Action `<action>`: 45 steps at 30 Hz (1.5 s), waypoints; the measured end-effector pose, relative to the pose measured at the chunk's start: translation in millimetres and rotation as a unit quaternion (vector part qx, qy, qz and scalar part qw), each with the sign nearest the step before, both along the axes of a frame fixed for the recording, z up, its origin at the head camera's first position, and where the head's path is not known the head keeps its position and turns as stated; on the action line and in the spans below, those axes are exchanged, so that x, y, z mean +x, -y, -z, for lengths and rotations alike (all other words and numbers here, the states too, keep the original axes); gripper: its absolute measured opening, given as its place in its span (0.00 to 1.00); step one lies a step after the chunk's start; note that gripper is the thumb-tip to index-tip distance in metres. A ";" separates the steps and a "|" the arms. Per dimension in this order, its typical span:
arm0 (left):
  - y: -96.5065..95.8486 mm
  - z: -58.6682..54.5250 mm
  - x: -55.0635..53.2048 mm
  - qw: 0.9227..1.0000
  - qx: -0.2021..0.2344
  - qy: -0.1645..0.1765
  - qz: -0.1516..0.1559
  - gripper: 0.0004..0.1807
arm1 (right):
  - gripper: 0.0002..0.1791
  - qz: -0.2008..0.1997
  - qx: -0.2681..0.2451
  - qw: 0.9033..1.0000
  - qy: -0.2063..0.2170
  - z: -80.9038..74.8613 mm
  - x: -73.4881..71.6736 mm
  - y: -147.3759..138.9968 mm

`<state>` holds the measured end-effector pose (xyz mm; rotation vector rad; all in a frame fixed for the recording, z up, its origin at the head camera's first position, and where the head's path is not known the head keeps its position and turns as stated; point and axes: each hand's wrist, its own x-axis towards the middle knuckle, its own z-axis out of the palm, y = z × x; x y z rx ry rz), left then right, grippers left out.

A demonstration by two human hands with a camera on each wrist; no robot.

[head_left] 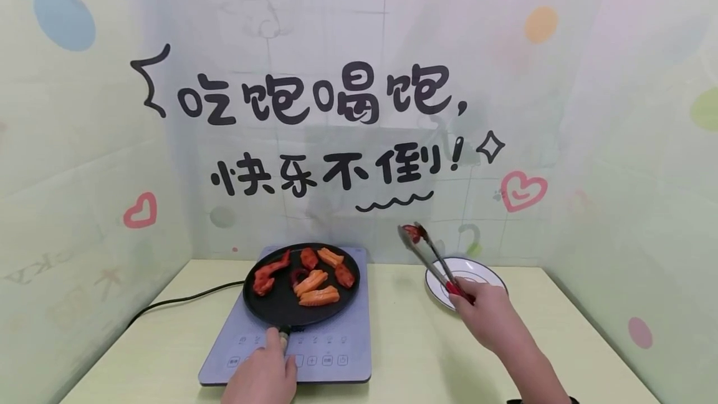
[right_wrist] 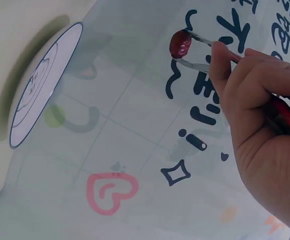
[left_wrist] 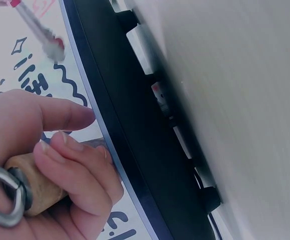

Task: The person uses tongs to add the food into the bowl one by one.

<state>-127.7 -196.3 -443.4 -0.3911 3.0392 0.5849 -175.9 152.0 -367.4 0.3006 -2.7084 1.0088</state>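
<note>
My left hand (head_left: 262,374) grips the wooden handle (left_wrist: 47,187) of a round black frying pan (head_left: 269,307), fingers curled around it. Inside the pan lie orange ridged pieces of food (head_left: 318,296), a red wing-shaped piece (head_left: 272,274) and reddish roundish pieces (head_left: 344,275). My right hand (head_left: 488,313) holds metal tongs (head_left: 440,267) with red grips. Between the tong tips is a dark red, glossy piece of food (right_wrist: 180,45), raised in front of the back wall. A white plate (head_left: 434,288) with a blue rim is on the table, partly hidden by the right hand.
The pan stands on a flat induction cooker (head_left: 359,354) with touch buttons along its front. A black cord (head_left: 191,296) runs left from the cooker across the pale yellow table (head_left: 140,354). Printed sheets with black lettering form the back wall (head_left: 336,229) and sides.
</note>
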 end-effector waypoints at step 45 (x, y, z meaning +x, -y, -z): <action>2.8 -1.7 4.0 1.000 0.001 -0.015 0.013 0.26 | 0.27 -0.235 -0.063 0.965 0.094 52.7 40.4 118.1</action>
